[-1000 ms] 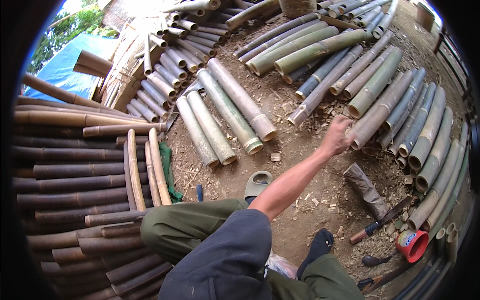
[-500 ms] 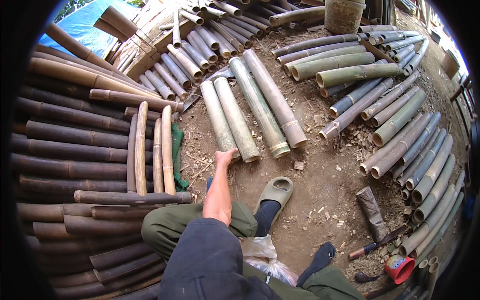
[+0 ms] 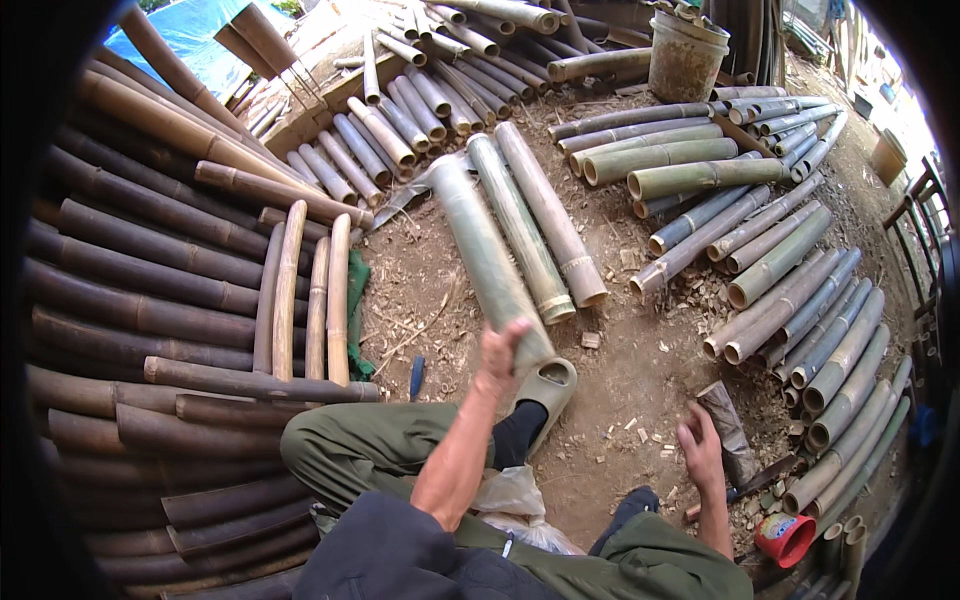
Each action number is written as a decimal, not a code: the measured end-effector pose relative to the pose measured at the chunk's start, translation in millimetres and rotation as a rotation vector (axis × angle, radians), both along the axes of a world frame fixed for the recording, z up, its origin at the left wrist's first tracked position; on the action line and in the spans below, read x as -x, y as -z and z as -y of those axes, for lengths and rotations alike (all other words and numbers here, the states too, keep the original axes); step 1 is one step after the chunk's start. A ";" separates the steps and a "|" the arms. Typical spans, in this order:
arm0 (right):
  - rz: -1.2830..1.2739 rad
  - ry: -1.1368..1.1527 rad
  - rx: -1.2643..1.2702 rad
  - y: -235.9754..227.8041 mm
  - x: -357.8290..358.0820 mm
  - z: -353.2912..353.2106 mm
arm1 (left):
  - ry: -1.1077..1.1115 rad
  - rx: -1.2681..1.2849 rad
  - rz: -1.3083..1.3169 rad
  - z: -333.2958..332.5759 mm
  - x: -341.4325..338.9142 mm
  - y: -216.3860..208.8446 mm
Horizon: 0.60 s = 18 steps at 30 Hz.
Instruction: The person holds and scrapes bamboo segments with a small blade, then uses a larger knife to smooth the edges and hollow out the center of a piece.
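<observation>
Left hand (image 3: 503, 355) gripping one blurred bamboo tube (image 3: 490, 255); right hand (image 3: 703, 450) empty, loosely curled; two tubes (image 3: 522, 230) alongside.

**What Lies Around Me**

On my left I have dark poles (image 3: 160, 295) lying side by side, with a green cloth (image 3: 358, 300) at their right-hand ends and a blue tarp (image 3: 185, 42) beyond them. Ahead of me a grimy pale bucket (image 3: 686, 58) stands upright; a brown bucket (image 3: 888, 157) sits farther right, near a dark railing (image 3: 913, 222). I wear an olive-grey slipper (image 3: 558, 384) on my left foot. A see-through plastic bag (image 3: 519, 505) lies between my legs, a red container (image 3: 784, 541) rests tilted at my lower right, and pale chips (image 3: 640, 432) litter my ground (image 3: 600, 385).
</observation>
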State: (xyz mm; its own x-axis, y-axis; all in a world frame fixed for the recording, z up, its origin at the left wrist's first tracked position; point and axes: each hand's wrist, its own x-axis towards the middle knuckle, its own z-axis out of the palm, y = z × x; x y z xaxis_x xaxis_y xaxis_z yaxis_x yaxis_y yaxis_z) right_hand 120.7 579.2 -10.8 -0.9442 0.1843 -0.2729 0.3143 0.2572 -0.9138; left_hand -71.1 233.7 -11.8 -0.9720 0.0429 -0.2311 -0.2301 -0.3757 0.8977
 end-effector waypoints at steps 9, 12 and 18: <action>-0.071 0.267 0.433 -0.2 73.3 18.3 | -0.093 0.903 -0.364 -46.0 -1.3 47.2; -0.201 0.415 0.453 25.4 23.2 10.4 | -0.355 1.273 0.145 27.0 81.0 124.2; -0.011 0.412 0.632 21.8 -22.9 27.4 | -0.082 1.076 0.309 85.4 131.0 176.5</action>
State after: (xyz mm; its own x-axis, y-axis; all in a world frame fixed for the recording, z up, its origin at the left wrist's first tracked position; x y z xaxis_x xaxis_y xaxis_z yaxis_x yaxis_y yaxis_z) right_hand 143.7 551.8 -32.6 -0.8363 0.3344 -0.4345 0.2615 -0.4532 -0.8522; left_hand -202.1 148.3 -188.3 -0.8573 -0.3859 -0.3408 -0.5091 0.5370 0.6726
